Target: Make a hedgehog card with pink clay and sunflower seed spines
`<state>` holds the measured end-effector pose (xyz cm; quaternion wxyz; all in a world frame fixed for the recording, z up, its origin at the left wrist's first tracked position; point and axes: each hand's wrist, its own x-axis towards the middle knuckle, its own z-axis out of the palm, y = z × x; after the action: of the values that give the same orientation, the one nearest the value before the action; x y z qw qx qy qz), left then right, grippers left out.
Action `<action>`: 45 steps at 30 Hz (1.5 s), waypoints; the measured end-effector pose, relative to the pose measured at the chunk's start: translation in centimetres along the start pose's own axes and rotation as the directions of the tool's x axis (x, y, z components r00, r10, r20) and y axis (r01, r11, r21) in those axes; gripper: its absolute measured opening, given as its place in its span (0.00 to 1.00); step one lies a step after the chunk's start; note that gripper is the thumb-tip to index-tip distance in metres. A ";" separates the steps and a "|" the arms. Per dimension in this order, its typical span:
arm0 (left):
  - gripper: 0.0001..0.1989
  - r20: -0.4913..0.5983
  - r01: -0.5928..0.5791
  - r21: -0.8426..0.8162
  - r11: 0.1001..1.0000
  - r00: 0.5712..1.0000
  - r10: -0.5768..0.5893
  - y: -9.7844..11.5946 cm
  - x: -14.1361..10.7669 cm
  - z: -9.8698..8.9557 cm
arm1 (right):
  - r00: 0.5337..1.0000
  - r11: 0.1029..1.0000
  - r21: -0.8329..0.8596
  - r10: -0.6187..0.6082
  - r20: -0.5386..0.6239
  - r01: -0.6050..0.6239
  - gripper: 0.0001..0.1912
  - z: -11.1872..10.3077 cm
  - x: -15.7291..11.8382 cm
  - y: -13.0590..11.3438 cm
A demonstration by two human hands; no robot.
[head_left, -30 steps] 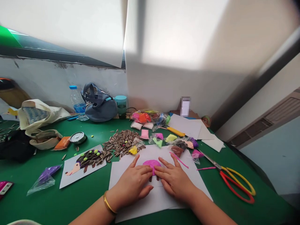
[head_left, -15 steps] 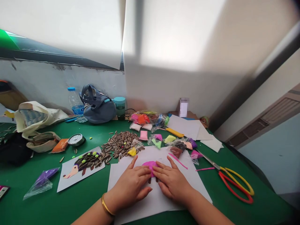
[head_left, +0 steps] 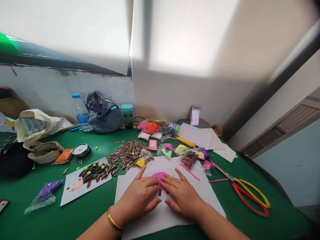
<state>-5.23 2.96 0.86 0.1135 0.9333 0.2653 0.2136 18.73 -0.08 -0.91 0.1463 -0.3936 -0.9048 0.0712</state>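
Note:
A flat pink clay shape (head_left: 158, 174) lies on the white paper (head_left: 140, 220), with two small brown clay legs (head_left: 159, 192) below it. My left hand (head_left: 140, 195) rests its fingertips on the shape's left side, fingers out and thumb apart; a gold bangle circles that wrist. From the right, my right hand (head_left: 183, 196) lays its spread fingers over the shape's right part and hides it. Neither hand grips anything. A thin pink clay strip (head_left: 189, 172) lies on the paper beyond my right hand.
Left of the paper are striped seeds (head_left: 130, 151) and a hedgehog picture card (head_left: 86, 180). Clay packets (head_left: 187, 162) and a yellow cutter (head_left: 186, 141) lie behind. Large scissors (head_left: 233, 180) lie at right. Along the wall stand a blue bag (head_left: 105, 116) and a bottle (head_left: 81, 110).
My right hand has shifted slightly left over the pink shape and covers more of its right side. My left hand has hardly moved.

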 end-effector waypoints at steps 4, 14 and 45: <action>0.17 0.012 -0.013 0.007 1.000 1.000 0.013 0.1 0.1 0.1 | 1.000 1.000 -0.002 -0.001 -0.007 0.001 0.31 -0.1 0.1 0.0; 0.12 -0.069 0.038 0.021 0.999 0.997 -0.037 -0.1 0.0 -0.4 | 1.000 0.999 -0.032 -0.015 -0.025 0.014 0.30 0.2 0.0 0.3; 0.39 0.033 0.289 0.101 0.952 0.955 -0.294 -1.7 -1.2 1.3 | 0.988 0.998 0.055 0.000 0.151 -0.009 0.37 0.2 2.1 0.7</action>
<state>-6.28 3.58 -1.24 0.1056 0.8932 0.4071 0.1593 17.78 1.88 -0.83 0.0878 -0.3849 -0.9101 0.1261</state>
